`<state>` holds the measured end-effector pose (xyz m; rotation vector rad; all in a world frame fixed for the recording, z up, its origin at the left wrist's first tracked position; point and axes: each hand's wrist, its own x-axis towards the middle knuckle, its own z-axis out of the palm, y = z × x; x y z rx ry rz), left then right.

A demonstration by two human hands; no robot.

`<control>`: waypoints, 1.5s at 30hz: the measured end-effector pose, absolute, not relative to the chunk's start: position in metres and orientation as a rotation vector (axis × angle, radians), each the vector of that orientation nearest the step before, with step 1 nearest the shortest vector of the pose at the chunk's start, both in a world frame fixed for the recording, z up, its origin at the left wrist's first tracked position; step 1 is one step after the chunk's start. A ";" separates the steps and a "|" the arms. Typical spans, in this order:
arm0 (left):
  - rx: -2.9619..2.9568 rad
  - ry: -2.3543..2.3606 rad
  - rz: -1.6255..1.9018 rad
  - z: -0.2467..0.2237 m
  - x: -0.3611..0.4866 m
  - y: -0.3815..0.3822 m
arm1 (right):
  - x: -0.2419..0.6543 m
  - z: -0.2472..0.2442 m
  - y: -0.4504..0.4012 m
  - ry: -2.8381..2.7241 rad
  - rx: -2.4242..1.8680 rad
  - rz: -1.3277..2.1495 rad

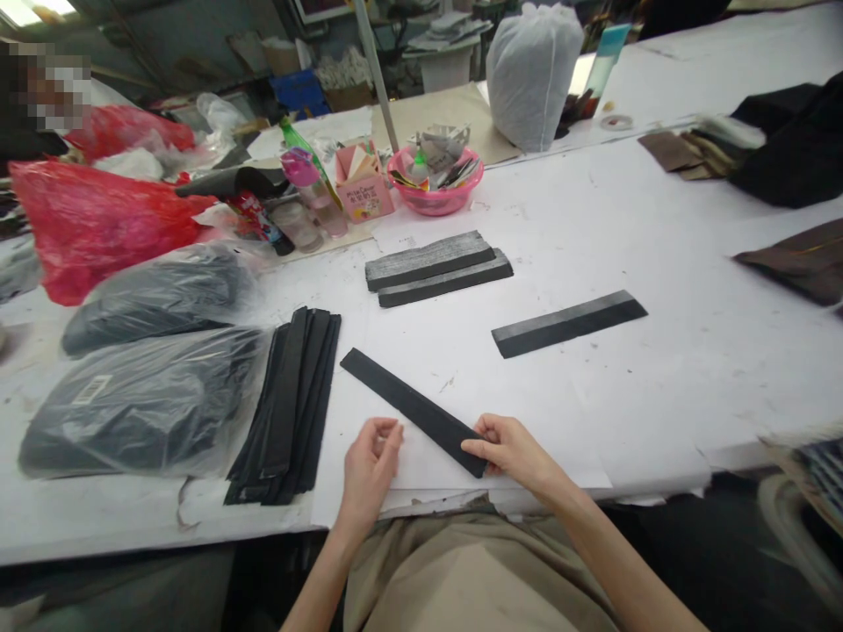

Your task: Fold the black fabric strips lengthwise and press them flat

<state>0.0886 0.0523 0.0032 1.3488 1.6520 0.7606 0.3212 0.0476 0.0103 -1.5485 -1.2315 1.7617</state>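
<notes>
A folded black fabric strip lies slantwise on the white table, its near right end pinched between the thumb and fingers of my right hand. My left hand is beside the strip, to its lower left and apart from it. Its fingers are curled with thumb and index close together; whether anything is between them is too small to tell. Left of it lies a pile of black strips. Beyond are two overlapping black strips with greyish upper faces, and a single one lies to the right.
Plastic-wrapped dark bundles and a red bag are at the left. A pink basin, a pink box and bottles stand at the back, near a white sack. Dark cloths lie at the right.
</notes>
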 end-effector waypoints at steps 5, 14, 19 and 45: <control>0.587 1.152 0.548 0.009 0.130 -0.008 | 0.313 0.013 0.029 -1.129 -1.468 1.940; 0.465 1.133 0.674 0.006 0.144 -0.013 | 0.315 0.019 0.021 -1.056 -1.400 2.091; 0.450 1.159 0.670 0.006 0.146 -0.017 | 0.311 0.010 0.026 -1.101 -1.418 2.047; 0.642 1.210 0.598 0.002 0.146 -0.016 | 0.308 0.005 0.025 -1.592 -1.532 1.583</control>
